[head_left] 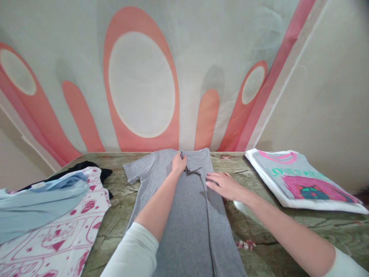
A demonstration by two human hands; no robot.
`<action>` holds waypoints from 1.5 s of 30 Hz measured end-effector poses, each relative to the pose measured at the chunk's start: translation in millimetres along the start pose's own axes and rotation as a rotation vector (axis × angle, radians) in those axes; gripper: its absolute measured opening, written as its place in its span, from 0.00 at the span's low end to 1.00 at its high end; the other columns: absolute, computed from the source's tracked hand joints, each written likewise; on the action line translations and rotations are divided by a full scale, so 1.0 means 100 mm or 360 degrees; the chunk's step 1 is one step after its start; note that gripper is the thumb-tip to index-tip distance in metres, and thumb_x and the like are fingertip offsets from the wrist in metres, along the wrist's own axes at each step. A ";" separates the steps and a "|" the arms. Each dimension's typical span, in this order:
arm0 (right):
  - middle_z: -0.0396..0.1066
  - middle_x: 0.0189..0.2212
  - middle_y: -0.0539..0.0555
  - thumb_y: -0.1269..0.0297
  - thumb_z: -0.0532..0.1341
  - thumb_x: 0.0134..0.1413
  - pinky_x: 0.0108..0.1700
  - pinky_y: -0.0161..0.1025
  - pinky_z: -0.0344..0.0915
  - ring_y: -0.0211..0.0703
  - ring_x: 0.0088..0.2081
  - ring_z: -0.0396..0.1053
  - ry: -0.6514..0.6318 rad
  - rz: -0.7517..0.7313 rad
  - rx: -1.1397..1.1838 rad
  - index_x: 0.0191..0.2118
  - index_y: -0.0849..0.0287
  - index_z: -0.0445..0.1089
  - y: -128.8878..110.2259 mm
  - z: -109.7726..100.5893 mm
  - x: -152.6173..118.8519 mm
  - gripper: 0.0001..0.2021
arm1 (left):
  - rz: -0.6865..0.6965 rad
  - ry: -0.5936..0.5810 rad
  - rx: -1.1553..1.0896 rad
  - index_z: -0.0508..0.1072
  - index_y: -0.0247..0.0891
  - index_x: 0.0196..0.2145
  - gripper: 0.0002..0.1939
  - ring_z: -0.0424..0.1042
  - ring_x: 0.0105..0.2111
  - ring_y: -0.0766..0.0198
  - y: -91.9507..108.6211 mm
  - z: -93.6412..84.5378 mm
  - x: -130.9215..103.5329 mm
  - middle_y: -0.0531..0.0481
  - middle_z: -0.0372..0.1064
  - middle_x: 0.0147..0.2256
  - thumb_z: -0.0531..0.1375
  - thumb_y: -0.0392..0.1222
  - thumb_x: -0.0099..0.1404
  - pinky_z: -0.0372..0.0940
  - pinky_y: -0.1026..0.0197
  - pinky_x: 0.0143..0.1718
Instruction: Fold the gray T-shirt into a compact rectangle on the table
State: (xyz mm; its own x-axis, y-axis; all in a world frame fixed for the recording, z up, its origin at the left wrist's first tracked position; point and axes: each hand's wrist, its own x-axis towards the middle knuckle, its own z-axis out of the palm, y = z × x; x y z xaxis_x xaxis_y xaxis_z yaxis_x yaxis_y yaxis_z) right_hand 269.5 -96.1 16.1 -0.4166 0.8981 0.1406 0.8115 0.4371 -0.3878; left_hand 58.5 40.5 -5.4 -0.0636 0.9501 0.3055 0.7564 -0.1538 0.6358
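Note:
A grey short-sleeved T-shirt [184, 219] lies lengthwise on the table in front of me. One sleeve spreads out on its left side, while a strip on the right is folded inward and leaves a long edge down the front. Near the neckline, my left hand [179, 164] is closed in a pinch on the shirt's fabric, with a dark bit of edge showing at the fingertips. My right hand [223, 184] lies palm down with fingers stretched out, touching the folded right side just below the shoulder.
The wood-patterned table [117, 215] meets a wall hanging [190, 77] at its far edge. Loose clothes lie at left: a light blue garment [43, 207], a white-and-pink printed one [83, 227] and a black one [106, 174]. Folded shirts [305, 181] are stacked at right.

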 end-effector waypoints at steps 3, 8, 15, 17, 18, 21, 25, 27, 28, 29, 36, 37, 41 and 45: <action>0.73 0.41 0.57 0.58 0.53 0.57 0.46 0.41 0.64 0.44 0.41 0.70 0.0258 0.0166 0.0327 0.44 0.59 0.70 0.36 -0.14 0.47 0.15 | 0.0013 -0.0004 -0.0036 0.67 0.35 0.36 0.09 0.69 0.35 0.61 -0.03 -0.01 -0.02 0.45 0.71 0.35 0.52 0.42 0.63 0.58 0.64 0.35; 0.69 0.47 0.62 0.74 0.50 0.54 0.51 0.42 0.61 0.42 0.47 0.67 0.0617 0.0400 0.0348 0.52 0.63 0.64 0.89 -0.14 1.27 0.19 | 0.0001 -0.0003 -0.0100 0.67 0.35 0.37 0.09 0.69 0.36 0.60 -0.03 -0.04 -0.03 0.44 0.70 0.35 0.51 0.41 0.64 0.59 0.63 0.35; 0.73 0.40 0.58 0.78 0.48 0.53 0.47 0.41 0.64 0.39 0.42 0.70 0.0622 0.0381 0.0344 0.53 0.64 0.61 1.16 0.19 1.72 0.22 | -0.0027 0.0025 -0.0160 0.66 0.35 0.37 0.07 0.70 0.37 0.61 -0.03 -0.05 -0.04 0.44 0.70 0.35 0.52 0.40 0.64 0.60 0.63 0.36; 0.73 0.39 0.57 0.77 0.48 0.53 0.46 0.41 0.64 0.39 0.40 0.70 0.0638 0.0392 0.0330 0.51 0.63 0.63 1.22 0.26 1.74 0.20 | -0.0036 0.0028 -0.0156 0.66 0.35 0.37 0.07 0.70 0.37 0.61 -0.03 -0.04 -0.04 0.44 0.70 0.36 0.51 0.40 0.65 0.60 0.63 0.37; 0.73 0.39 0.57 0.77 0.49 0.53 0.46 0.41 0.64 0.40 0.40 0.70 0.0656 0.0400 0.0321 0.50 0.63 0.64 1.24 0.27 1.75 0.19 | -0.0041 0.0033 -0.0151 0.66 0.35 0.38 0.07 0.70 0.38 0.61 -0.03 -0.04 -0.05 0.44 0.70 0.36 0.51 0.40 0.65 0.60 0.63 0.38; 0.72 0.41 0.60 0.75 0.48 0.53 0.46 0.40 0.63 0.41 0.42 0.69 0.0723 0.0432 0.0287 0.49 0.66 0.65 1.30 0.29 1.74 0.18 | -0.0021 0.0094 -0.0189 0.65 0.35 0.39 0.08 0.69 0.39 0.61 -0.03 -0.03 -0.07 0.43 0.70 0.37 0.50 0.39 0.66 0.60 0.63 0.39; 0.72 0.40 0.61 0.70 0.50 0.55 0.47 0.41 0.63 0.43 0.42 0.70 0.0762 0.0465 0.0218 0.49 0.67 0.66 1.31 0.31 1.73 0.17 | 0.0027 0.0204 -0.0347 0.63 0.35 0.44 0.10 0.69 0.41 0.62 -0.03 -0.02 -0.10 0.44 0.69 0.40 0.50 0.37 0.66 0.60 0.63 0.41; 0.73 0.40 0.61 0.67 0.51 0.55 0.47 0.41 0.62 0.45 0.42 0.69 0.0765 0.0460 0.0179 0.48 0.67 0.67 1.29 0.31 1.72 0.17 | 0.0001 0.0218 -0.0365 0.62 0.35 0.46 0.11 0.69 0.42 0.62 -0.03 -0.02 -0.11 0.44 0.69 0.40 0.51 0.37 0.65 0.60 0.63 0.42; 0.72 0.41 0.62 0.66 0.51 0.55 0.48 0.41 0.62 0.45 0.43 0.69 0.0771 0.0455 0.0158 0.48 0.67 0.67 1.27 0.31 1.70 0.17 | -0.0018 0.0216 -0.0356 0.62 0.35 0.46 0.12 0.69 0.42 0.62 -0.03 -0.02 -0.11 0.44 0.69 0.40 0.51 0.36 0.65 0.60 0.62 0.43; 0.72 0.41 0.63 0.66 0.51 0.56 0.49 0.42 0.61 0.47 0.44 0.68 0.0780 0.0449 0.0134 0.48 0.68 0.67 1.26 0.30 1.69 0.18 | -0.0034 0.0209 -0.0344 0.62 0.35 0.47 0.13 0.68 0.42 0.61 -0.03 -0.02 -0.11 0.44 0.69 0.41 0.51 0.36 0.64 0.60 0.62 0.44; 0.65 0.51 0.61 0.66 0.47 0.57 0.57 0.47 0.53 0.47 0.54 0.60 0.0750 0.0277 -0.0020 0.53 0.65 0.63 0.96 0.29 1.52 0.20 | 0.0130 0.0262 -0.0074 0.59 0.34 0.53 0.21 0.58 0.54 0.60 0.09 -0.15 -0.15 0.39 0.58 0.53 0.52 0.33 0.61 0.53 0.59 0.53; 0.64 0.52 0.60 0.66 0.47 0.57 0.57 0.46 0.52 0.46 0.55 0.59 0.0710 0.0228 -0.0035 0.53 0.64 0.63 0.90 0.31 1.50 0.20 | 0.0183 0.0190 0.0000 0.60 0.36 0.52 0.20 0.57 0.54 0.59 0.14 -0.17 -0.17 0.41 0.59 0.53 0.51 0.33 0.62 0.52 0.57 0.53; 0.61 0.55 0.59 0.63 0.48 0.57 0.59 0.46 0.50 0.45 0.57 0.56 0.0504 0.0091 -0.0092 0.54 0.63 0.63 0.72 0.40 1.40 0.21 | 0.0425 -0.0266 0.0249 0.67 0.40 0.47 0.15 0.60 0.53 0.57 0.34 -0.16 -0.33 0.43 0.64 0.50 0.47 0.38 0.66 0.45 0.52 0.56; 0.54 0.59 0.59 0.56 0.47 0.59 0.59 0.50 0.47 0.47 0.60 0.50 0.0381 0.0206 -0.0165 0.58 0.61 0.58 0.70 0.42 1.29 0.24 | 0.0528 -0.0551 0.0451 0.65 0.42 0.51 0.18 0.53 0.57 0.54 0.38 -0.08 -0.49 0.43 0.57 0.56 0.48 0.46 0.65 0.38 0.45 0.58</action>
State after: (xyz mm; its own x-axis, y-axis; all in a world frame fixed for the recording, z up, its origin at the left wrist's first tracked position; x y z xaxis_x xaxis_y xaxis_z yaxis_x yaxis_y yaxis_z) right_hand 255.2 48.4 -31.6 -0.2083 0.9270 0.3120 0.8943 0.3097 -0.3231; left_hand 85.4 -13.7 9.6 0.3894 0.9042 0.1756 0.8478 -0.4264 0.3153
